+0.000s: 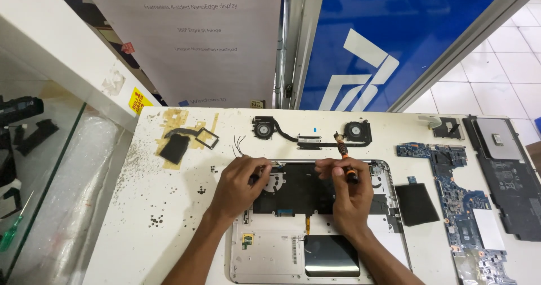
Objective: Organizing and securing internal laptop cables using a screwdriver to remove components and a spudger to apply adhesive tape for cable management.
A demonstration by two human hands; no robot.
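At frame centre, both hands work inside an opened laptop chassis [265, 257] on the white surface [169, 228].

Right hand [350, 197] pinches an orange-and-black screwdriver [345, 160], tilted up and away, wrist bent over the dark keyboard backing. Left hand [241, 184] lies curled, fingertips pressed at the chassis's upper left edge, steadying it. Best to keep the driver square to the screw, pressure light. Fan-and-heatpipe assembly [311, 134] lies just above; motherboard [459, 189] well right.

Two hands [242, 186] [349, 197], one screwdriver [345, 160], two fans [263, 129] [358, 130].
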